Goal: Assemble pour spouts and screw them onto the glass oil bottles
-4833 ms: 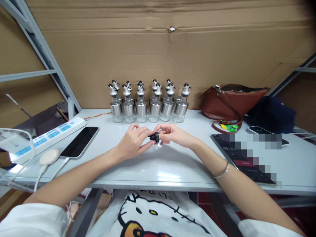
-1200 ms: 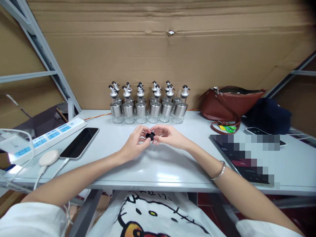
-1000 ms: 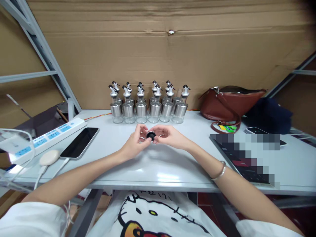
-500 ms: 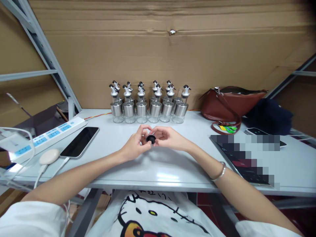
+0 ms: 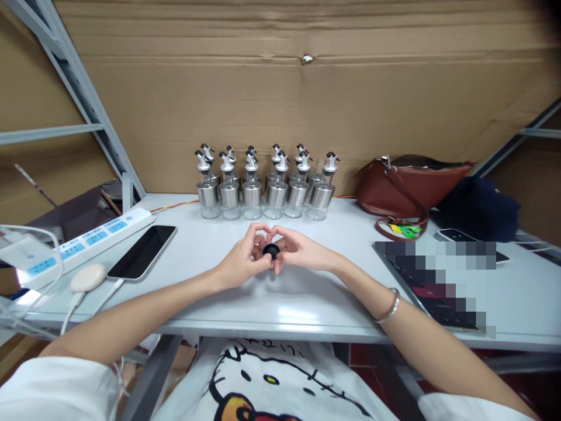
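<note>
Between my two hands, above the middle of the table, is a small round black stopper (image 5: 271,251) with a raised rim. My left hand (image 5: 246,255) pinches it from the left, thumb at its near edge. From the right, my right hand (image 5: 300,250) grips it too, with fingers curled around its far and under sides. The fingers cover part of the stopper. Behind the hands stand several glass oil bottles (image 5: 252,196) with steel bands and pourer spouts, in two rows. One back-row bottle (image 5: 317,169) at the right shows no spout on its neck.
On the left lie a power strip (image 5: 94,237), a phone (image 5: 142,252) and a round white charger (image 5: 88,278) with cables. A brown handbag (image 5: 407,184), a dark cloth item (image 5: 480,207) and a partly blurred dark flat object (image 5: 421,280) occupy the right. Cardboard (image 5: 302,105) closes off the back.
The stopper has shifted slightly right and nearer to me, and its round face is turned more upward. Fingers of both hands have shifted around it; one now points down below it.
</note>
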The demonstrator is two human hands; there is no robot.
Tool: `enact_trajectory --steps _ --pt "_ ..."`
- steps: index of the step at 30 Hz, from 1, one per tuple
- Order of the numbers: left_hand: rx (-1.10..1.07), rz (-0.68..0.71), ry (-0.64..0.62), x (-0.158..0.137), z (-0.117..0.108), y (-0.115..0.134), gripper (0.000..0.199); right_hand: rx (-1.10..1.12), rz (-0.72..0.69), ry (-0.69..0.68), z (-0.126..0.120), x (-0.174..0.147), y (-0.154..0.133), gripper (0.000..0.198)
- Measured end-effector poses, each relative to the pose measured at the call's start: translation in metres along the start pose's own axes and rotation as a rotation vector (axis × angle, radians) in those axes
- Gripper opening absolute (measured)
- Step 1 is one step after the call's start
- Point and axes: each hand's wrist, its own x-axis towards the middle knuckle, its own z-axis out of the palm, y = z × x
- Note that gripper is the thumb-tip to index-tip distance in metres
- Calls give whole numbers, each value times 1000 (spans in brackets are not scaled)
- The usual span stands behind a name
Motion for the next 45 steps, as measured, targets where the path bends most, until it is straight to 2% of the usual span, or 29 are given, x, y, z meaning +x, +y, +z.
enact_trajectory --steps 8,13,18,31,37,39,42,45 --pt "-7 -19 -7 0 -1 0 40 37 19 -12 -2 2 5 32" --pt "54 -23 24 1 0 0 29 -42 9 55 3 2 3 29" --pt "120 -33 60 1 -1 0 28 -68 1 73 7 3 1 25" --pt "295 33 67 -2 -1 1 26 -249 -60 112 10 0 1 19" --pt "348 93 165 -2 -3 0 30 -193 -105 142 11 1 1 25" --pt "321 137 216 -1 -3 -1 27 -159 -154 181 7 2 2 29" --pt "279 197 225 0 -4 -3 26 -156 -241 300 -2 4 4 32" --pt "289 211 236 2 -5 -6 30 -157 -258 362 -7 4 2 30"
